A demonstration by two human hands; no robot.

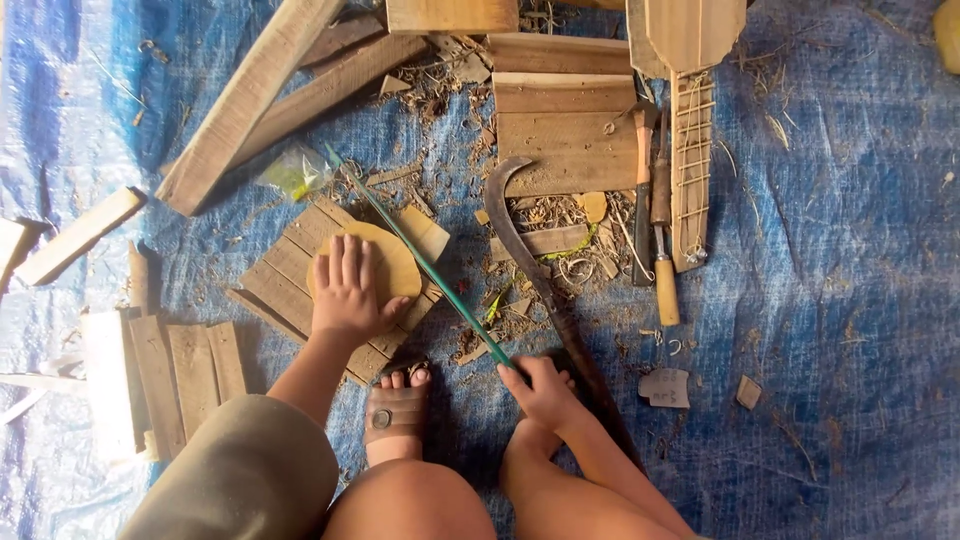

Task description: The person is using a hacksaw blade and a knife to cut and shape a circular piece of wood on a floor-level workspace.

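Observation:
My left hand (345,290) lies flat, fingers together, pressing a round pale wooden disc (392,262) onto a small slatted wooden board (290,265). My right hand (541,390) is closed around the handle end of a thin green saw blade (425,265), which runs diagonally up-left across the disc's right edge. A curved sickle-like knife (530,260) with a dark handle rests on the tarp just right of the saw. My sandalled foot (397,410) sits between both hands.
A blue tarp (840,250) covers the ground, littered with wood shavings. Planks (255,95) and boards (565,120) lie at the top; chisels and a hammer (650,200) beside a strung wooden frame (692,170). More slats (180,375) at left.

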